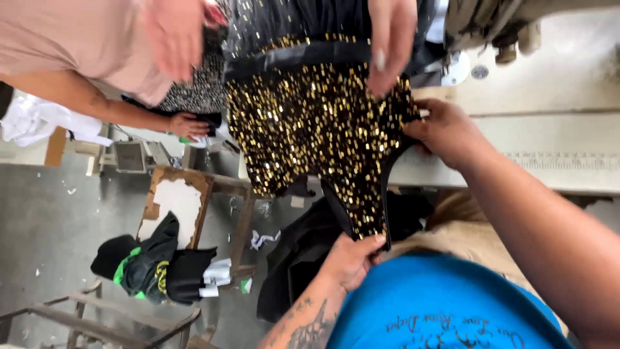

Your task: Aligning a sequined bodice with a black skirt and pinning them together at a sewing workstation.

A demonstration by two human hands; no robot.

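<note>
Left hand [349,258]: fingers curled, pinching the bottom edge of the black sequinned garment [323,136] where its black trim comes to a point, just above the blue shirt [439,310]. Right hand [445,129]: fingers closed on the garment's right edge, fabric bunched under the fingertips, knuckles over the pale sewing table [555,148]. Garment hangs stretched between the two grips, gold sequins facing camera, black band across its upper part.

A co-worker's hand [391,39] comes down from the top, fingers loosely extended, tips resting on the sequins near the upper right, just beside the wearer's right hand. Another co-worker hand [174,35] at top left is blurred; grip can't be read. A third hand [188,124] rests on dark fabric further left.

Below left: a worn wooden stool [177,200] with dark clothes [152,262] heaped against it, on a grey floor [51,220].
</note>
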